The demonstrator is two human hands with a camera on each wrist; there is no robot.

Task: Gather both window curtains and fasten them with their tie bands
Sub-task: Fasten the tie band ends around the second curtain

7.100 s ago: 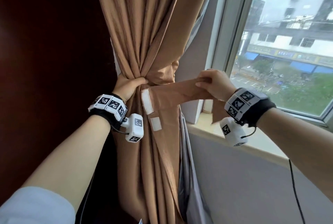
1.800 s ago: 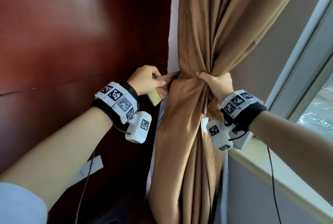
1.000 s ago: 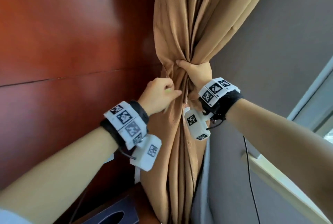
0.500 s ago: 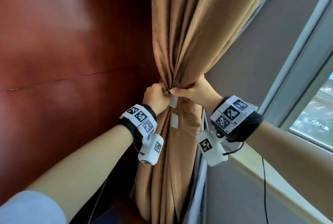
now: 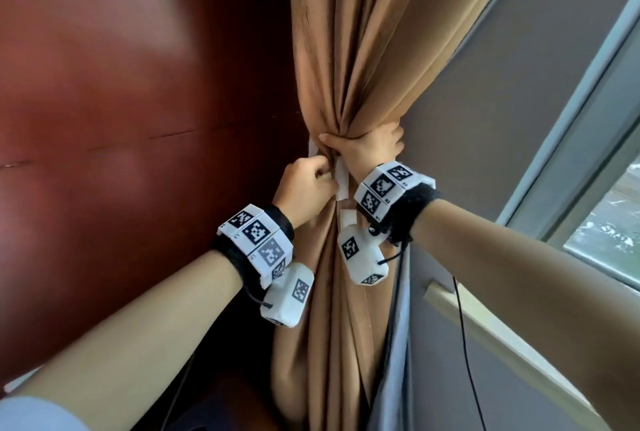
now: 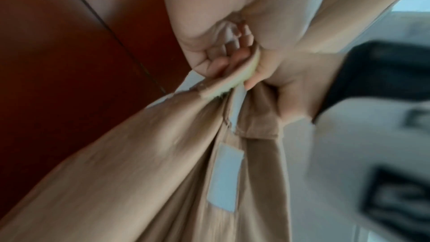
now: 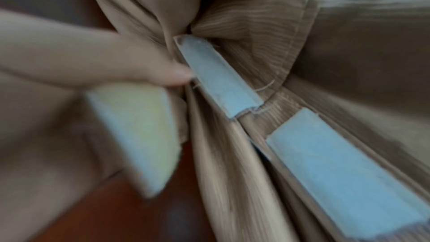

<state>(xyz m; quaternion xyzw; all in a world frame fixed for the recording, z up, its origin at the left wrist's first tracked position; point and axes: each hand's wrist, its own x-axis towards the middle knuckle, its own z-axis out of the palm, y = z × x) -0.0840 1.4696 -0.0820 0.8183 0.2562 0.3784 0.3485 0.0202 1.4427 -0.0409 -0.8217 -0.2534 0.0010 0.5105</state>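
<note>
Your right hand (image 5: 367, 148) is wrapped tight around the brown curtain (image 5: 349, 49), squeezing it into one thick bunch. The bunch hangs right beside the dark red wooden wall (image 5: 121, 84), with the gray wall (image 5: 502, 101) on its other side. Your fingers curl around the far side of the cloth, and your thumb lies across the front.

Your left hand (image 5: 304, 191) sits just below and to the left of your right hand, touching the curtain. Its fingers are curled, and they pinch the end of the tie band (image 6: 223, 84). In the left wrist view, that end is a brown strip with a pale fuzzy patch on it, held between your thumb and your fingers. The two hands are very close, almost touching.

A white sticky strip (image 5: 341, 184) shows on the cloth between your hands. Another small white strip (image 5: 347, 219) sits a little lower on the curtain. In the right wrist view these strips look pale blue, and the end in your left hand is held out beside them, not pressed onto them.

A gray lining (image 5: 398, 344) hangs behind the brown cloth. The window sill (image 5: 502, 337) and the window (image 5: 616, 205) are off to your right.
</note>
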